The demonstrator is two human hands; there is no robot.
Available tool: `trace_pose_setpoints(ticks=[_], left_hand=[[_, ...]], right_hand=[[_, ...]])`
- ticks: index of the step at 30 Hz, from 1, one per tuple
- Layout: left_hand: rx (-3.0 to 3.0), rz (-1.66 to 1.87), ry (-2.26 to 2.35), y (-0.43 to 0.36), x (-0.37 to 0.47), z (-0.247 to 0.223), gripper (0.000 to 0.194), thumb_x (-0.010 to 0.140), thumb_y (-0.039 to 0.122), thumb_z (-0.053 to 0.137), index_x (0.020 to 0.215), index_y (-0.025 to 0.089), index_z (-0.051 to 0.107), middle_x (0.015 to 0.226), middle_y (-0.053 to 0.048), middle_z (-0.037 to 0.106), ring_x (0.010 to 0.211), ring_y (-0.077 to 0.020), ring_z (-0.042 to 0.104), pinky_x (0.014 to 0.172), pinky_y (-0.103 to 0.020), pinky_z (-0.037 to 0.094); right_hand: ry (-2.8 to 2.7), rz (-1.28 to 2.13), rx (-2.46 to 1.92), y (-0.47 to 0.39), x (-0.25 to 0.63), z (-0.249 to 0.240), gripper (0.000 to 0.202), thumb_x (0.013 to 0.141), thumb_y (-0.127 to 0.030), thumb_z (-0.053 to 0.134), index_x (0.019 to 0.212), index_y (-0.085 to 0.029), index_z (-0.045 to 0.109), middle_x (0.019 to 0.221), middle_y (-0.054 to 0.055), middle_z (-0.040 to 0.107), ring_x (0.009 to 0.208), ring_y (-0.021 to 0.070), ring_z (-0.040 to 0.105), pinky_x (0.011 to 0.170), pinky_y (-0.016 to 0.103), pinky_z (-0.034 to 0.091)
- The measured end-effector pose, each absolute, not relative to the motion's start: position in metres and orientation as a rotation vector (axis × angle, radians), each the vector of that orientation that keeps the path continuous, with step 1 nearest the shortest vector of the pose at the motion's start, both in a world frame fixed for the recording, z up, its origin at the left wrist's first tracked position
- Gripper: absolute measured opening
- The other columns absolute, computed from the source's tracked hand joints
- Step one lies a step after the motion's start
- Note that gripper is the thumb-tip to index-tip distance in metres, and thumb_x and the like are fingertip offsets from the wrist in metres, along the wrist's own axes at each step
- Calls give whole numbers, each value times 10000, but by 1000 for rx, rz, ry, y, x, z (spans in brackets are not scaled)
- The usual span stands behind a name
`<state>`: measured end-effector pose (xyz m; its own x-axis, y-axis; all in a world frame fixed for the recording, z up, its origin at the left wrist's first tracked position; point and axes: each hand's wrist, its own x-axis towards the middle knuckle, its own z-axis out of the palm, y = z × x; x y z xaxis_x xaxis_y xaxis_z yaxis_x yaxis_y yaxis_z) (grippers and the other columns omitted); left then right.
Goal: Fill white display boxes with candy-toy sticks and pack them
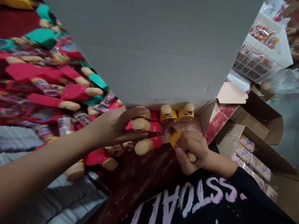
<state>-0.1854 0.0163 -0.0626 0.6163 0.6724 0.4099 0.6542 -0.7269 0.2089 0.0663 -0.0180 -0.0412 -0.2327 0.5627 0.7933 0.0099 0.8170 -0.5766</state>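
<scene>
My left hand [114, 126] reaches in from the left, its thumb and fingers closed around a red plastic toy with a beige animal head [140, 124]. Another red toy [147, 145] lies just below it, and one more beige head is partly covered by my fingers. Two yellow toys with beige heads [168, 113] sit against the far wall of a cardboard box [202, 124]. My right hand [192, 151] is wrapped round a yellow toy [175, 137], whose beige head pokes out under the fingers.
A tall grey cardboard panel [158, 53] rises ahead. Red and green toys [72, 92] are heaped at left, beside stacked grey-white cards [18, 140]. On the right are a white basket [257, 59] of wrapped pieces and an open carton [235, 132] with pink packets.
</scene>
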Motion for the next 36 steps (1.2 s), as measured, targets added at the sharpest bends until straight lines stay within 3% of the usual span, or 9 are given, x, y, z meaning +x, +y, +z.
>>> trace_pose_setpoints(ticks=[4, 9, 13, 18, 23, 26, 30, 36], left_hand=[[2869, 846, 1074, 17, -179, -55, 406, 986, 501, 326, 1235, 186, 384, 871, -49, 637, 595, -149, 601, 532, -237, 450], [2907, 895, 1039, 18, -174, -48, 474, 994, 472, 316, 1398, 229, 268, 823, -25, 611, 548, -150, 576, 495, -234, 431], [2885, 880, 1022, 18, -180, -57, 560, 979, 453, 382, 1457, 229, 196, 898, -61, 618, 668, -178, 621, 563, -256, 476], [2806, 983, 996, 20, -183, -66, 575, 956, 448, 447, 1458, 264, 234, 1006, -55, 614, 786, -169, 624, 638, -254, 491], [2850, 974, 1007, 20, -177, -59, 589, 964, 466, 420, 1466, 251, 198, 949, -51, 601, 711, -164, 608, 588, -248, 480], [2854, 902, 1048, 19, -178, -57, 551, 966, 500, 385, 1422, 223, 249, 895, -51, 599, 681, -177, 605, 571, -260, 472], [2843, 831, 1110, 18, -182, -61, 523, 963, 531, 359, 1349, 182, 317, 925, -83, 609, 720, -199, 623, 600, -280, 491], [2907, 881, 1063, 19, -181, -61, 558, 968, 517, 350, 1418, 210, 227, 873, -68, 594, 677, -197, 611, 560, -271, 474]], right_hand=[[-1715, 542, -460, -16, 63, -43, 222, 827, -162, 459, 650, -227, 342, 511, -45, 413, 430, 96, 414, 415, 222, 332], [-1715, 556, -556, -2, 60, -32, 264, 854, -165, 462, 631, -229, 337, 506, -62, 382, 419, 78, 360, 411, 218, 309], [-1751, 536, -588, 5, 53, -25, 277, 858, -171, 480, 623, -223, 343, 510, -73, 371, 421, 65, 359, 408, 202, 305], [-1939, 316, -493, -5, 32, -34, 298, 914, -244, 409, 617, -213, 408, 496, -60, 417, 433, 76, 397, 410, 217, 317], [-2160, 134, -407, -21, 27, -54, 230, 890, -258, 426, 700, -190, 535, 548, -34, 492, 506, 107, 480, 469, 234, 396], [-2317, 129, -383, -26, 33, -62, 223, 879, -263, 438, 681, -202, 519, 540, -32, 463, 518, 123, 495, 475, 244, 407], [-2130, 113, -323, -29, 34, -60, 240, 858, -215, 473, 619, -204, 474, 525, -42, 444, 486, 105, 461, 436, 235, 365], [-1989, 212, -409, -14, 34, -48, 281, 894, -231, 440, 613, -210, 429, 498, -53, 440, 446, 83, 421, 427, 224, 348]])
